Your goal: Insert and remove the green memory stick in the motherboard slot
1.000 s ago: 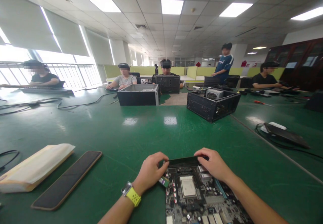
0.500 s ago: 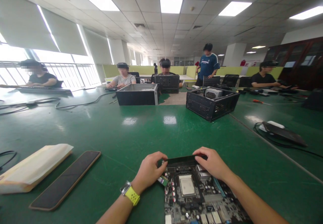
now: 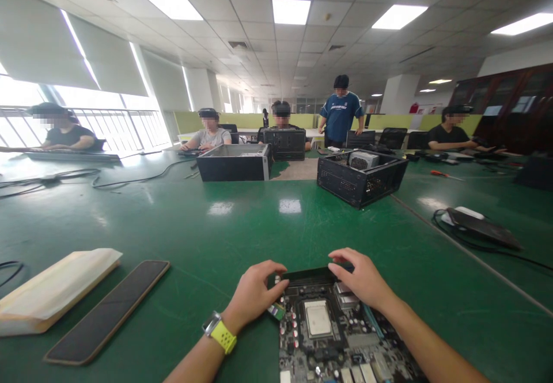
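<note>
A dark motherboard (image 3: 298, 337) lies on the green table in front of me, with a square silver processor (image 3: 318, 318) in its socket. Long black slots (image 3: 309, 278) run along its far edge. My left hand (image 3: 257, 288), wearing a yellow-strapped watch (image 3: 219, 332), has thumb and forefinger bent around the slots' left end. Over the right end hovers my right hand (image 3: 363, 276), thumb and fingers apart, holding nothing. A small green circuit piece (image 3: 276, 311) shows at the board's left edge, partly hidden.
To the left lie a padded paper packet (image 3: 60, 285) and a long dark flat bar (image 3: 110, 311). Computer cases (image 3: 233, 164) and an open black case (image 3: 360, 178) stand farther back. Cables and a black device (image 3: 481, 227) are at right. Several people sit or stand beyond.
My right thumb and fingers have spread and come off the slots' right end. The left hand stays at its end. The standing person in the back has moved left.
</note>
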The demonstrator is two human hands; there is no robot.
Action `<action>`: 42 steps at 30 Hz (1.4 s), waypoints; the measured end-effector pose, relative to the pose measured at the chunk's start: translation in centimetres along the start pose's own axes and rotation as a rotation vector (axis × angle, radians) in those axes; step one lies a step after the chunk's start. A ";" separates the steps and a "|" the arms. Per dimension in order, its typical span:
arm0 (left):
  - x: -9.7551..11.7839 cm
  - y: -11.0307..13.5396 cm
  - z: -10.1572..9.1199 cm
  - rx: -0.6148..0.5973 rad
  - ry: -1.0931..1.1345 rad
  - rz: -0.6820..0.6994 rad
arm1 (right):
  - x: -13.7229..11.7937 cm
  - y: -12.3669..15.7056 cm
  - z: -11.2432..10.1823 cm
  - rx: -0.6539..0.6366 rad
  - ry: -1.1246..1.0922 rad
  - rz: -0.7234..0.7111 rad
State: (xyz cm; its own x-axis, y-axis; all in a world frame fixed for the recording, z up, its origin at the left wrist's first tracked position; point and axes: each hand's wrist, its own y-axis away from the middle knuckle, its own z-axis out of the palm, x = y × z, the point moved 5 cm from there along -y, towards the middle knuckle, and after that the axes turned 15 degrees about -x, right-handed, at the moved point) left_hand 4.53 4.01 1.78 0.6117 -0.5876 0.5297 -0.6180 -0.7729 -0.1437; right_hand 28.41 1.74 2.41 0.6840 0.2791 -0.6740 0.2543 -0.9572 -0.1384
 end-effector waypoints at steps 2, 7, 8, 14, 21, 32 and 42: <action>0.0 0.0 0.0 -0.002 0.004 -0.002 | -1.0 0.3 -0.4 0.031 0.011 -0.017; 0.0 0.0 -0.3 0.043 0.021 -0.008 | -6.2 2.3 0.1 -0.020 0.090 -0.130; 0.0 0.0 -0.5 0.073 0.024 -0.014 | -7.4 2.9 0.7 -0.044 0.130 -0.171; -0.9 0.2 -1.4 0.234 0.059 -0.044 | -10.5 5.2 9.5 -0.137 0.624 -0.559; -1.3 0.2 -1.4 0.250 0.068 -0.050 | -8.3 4.8 14.5 -0.126 0.740 -0.616; -1.5 0.1 -1.4 0.232 0.052 -0.072 | -3.0 1.6 1.9 -0.189 0.508 0.104; -0.9 0.1 -1.4 0.216 0.041 -0.054 | 5.6 1.0 -4.9 -0.007 0.563 0.483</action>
State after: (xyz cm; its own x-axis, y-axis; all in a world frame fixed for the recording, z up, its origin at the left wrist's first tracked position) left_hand 3.17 4.78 2.45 0.6179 -0.5370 0.5744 -0.4618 -0.8390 -0.2877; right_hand 35.83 2.77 2.05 0.9674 -0.1737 -0.1842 -0.1603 -0.9834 0.0855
